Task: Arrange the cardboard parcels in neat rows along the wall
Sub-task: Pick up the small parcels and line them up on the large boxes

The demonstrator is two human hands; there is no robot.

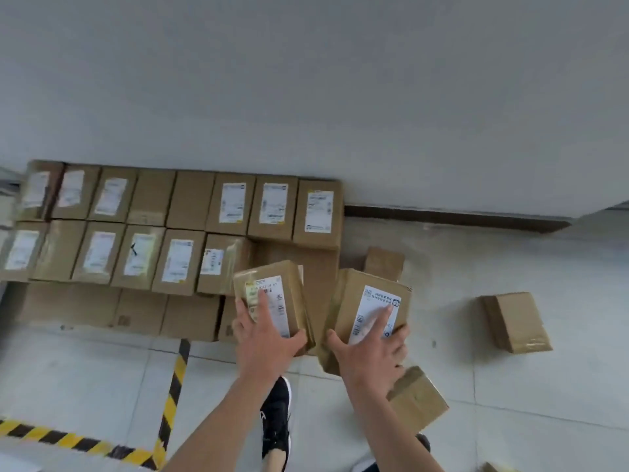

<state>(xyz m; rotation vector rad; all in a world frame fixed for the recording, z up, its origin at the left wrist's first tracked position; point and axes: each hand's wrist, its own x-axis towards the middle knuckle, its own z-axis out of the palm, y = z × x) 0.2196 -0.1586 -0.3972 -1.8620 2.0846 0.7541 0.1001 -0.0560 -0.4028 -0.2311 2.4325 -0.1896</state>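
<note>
My left hand (263, 330) is spread flat on the labelled top of one cardboard parcel (272, 294), fingers wrapped over its near edge. My right hand (369, 349) grips a second parcel (369, 308) the same way, tilted, just right of the first. Both sit at the right end of the stacked rows (170, 233) that run along the wall (306, 97); the back row ends where the dark skirting (456, 218) begins. Right of that the floor (510, 403) lies open, with loose parcels scattered: one (517, 321) well apart, one (417, 398) under my right wrist, a small one (384, 264) by the stack. Striped hazard tape (172, 396) marks the floor to my left, beside my black shoe (275, 417).
</note>
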